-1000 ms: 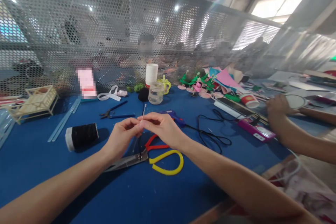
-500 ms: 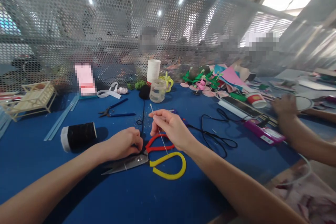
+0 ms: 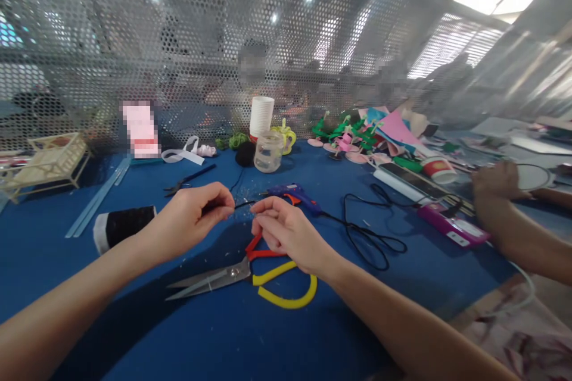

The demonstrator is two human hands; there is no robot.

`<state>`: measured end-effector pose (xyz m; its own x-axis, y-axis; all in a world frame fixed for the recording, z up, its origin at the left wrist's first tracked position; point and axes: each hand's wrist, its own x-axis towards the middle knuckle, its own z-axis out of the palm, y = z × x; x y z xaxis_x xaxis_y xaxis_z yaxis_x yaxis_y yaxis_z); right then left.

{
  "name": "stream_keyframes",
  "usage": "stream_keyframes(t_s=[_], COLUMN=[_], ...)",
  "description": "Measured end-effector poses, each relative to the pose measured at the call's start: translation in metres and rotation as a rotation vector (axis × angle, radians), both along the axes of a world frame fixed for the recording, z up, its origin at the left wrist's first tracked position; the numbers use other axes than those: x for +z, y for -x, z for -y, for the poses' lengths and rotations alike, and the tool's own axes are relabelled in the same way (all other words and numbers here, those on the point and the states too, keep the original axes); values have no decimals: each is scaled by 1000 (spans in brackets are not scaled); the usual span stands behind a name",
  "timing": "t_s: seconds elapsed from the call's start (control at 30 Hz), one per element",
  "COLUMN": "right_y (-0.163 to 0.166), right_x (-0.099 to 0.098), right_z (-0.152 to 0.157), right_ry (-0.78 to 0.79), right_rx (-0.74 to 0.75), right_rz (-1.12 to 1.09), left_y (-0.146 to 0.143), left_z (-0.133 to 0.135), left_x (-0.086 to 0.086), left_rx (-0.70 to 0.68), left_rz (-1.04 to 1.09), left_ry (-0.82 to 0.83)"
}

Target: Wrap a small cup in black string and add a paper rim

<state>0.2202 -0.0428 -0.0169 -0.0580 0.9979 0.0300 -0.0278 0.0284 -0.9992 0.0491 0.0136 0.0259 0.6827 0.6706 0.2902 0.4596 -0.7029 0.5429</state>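
My left hand (image 3: 199, 214) is closed in a pinch on a black yarn strand (image 3: 243, 204), above the table. The strand spans the short gap to my right fingertips, and a loose length of it trails toward a black yarn ball (image 3: 245, 155) at the back. My right hand (image 3: 286, 229) stays pinched; the thin silvery wire it held half a second ago is hidden by the fingers now. Below both hands lie large scissors (image 3: 232, 274) with one red and one yellow handle, blades pointing left. A blue glue gun (image 3: 295, 193) rests just behind my right hand.
At left are a black thread spool (image 3: 127, 226), pliers (image 3: 192, 178), pale strips (image 3: 96, 202) and a small stick-built frame (image 3: 53, 158). A clear jar (image 3: 268, 153) stands at the back. Rightward are a black cable (image 3: 370, 235), a purple power strip (image 3: 453, 225) and another person's hand (image 3: 496, 181).
My left hand has lifted off the scissors and moved up, bringing the black yarn to my right fingertips. The wire seen in my right hand no longer shows. The glue gun has come into fuller view.
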Motion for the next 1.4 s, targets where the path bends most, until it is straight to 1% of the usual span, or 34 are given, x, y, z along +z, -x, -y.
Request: stream_keyframes(t_s=[0.17,0.27,0.53,0.63,0.7,0.77,0.93,1.03,1.13,1.4], right_y=[0,-1,-2,-2,-2,-2,-1,-1,0,-1], right_x=[3,4,4,3,2,2,2,1,1,2], right_z=[1,2,3,2,1,1,1,1,2,3], right_ry=[13,15,6,2,1,-1,-7,4,8,-48], right_rx=[2,13,12,10,10,10,27,56,61,11], right_rz=[-11,7,22,26,27,29,19,23,41,62], left_y=[0,-1,-2,-3,-3,-4,-6,-7,-7,-5], left_z=[1,2,3,4,5,6,10,11,9,6], left_x=[-5,-7,-7,-7,-7,-6,-3,-1,-2,-5], left_rx=[-49,-69,-72,-49,-28,1,93,112,104,74], left_rz=[-87,-120,-39,-23,-12,11,109,132,132,60], left_ry=[-225,-281,-242,-258,-236,-166,87,166,145,-29])
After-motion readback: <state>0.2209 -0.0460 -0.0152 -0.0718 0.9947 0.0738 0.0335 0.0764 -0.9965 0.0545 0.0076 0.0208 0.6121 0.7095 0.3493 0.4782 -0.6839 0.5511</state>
